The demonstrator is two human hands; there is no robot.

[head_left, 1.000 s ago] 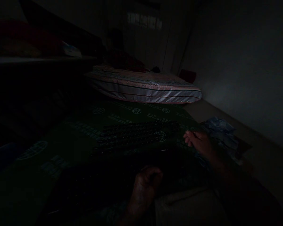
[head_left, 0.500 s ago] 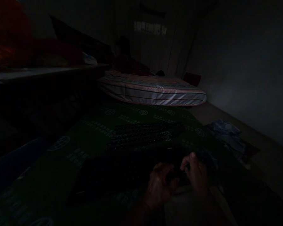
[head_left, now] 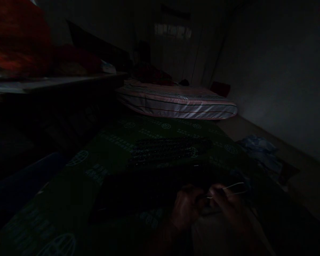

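Observation:
The picture is very dark. My left hand is closed near the front edge of a flat dark mat or board; what its fingers hold is hidden. Close beside it, my right hand pinches a thin pale thread or wire. Two ends of this strand stick out to the right, and a short bit shows between the hands. Behind the mat lie several dark strands in rows, with small glints along them.
A green sheet printed with globes and lettering lies beneath everything. Beyond it is a striped mattress. A shelf bearing an orange bundle stands left. Crumpled cloth lies at right, near the wall.
My right hand has moved down and nearer to my left, and the pale strand now shows in its fingers. The whole view has shifted slightly.

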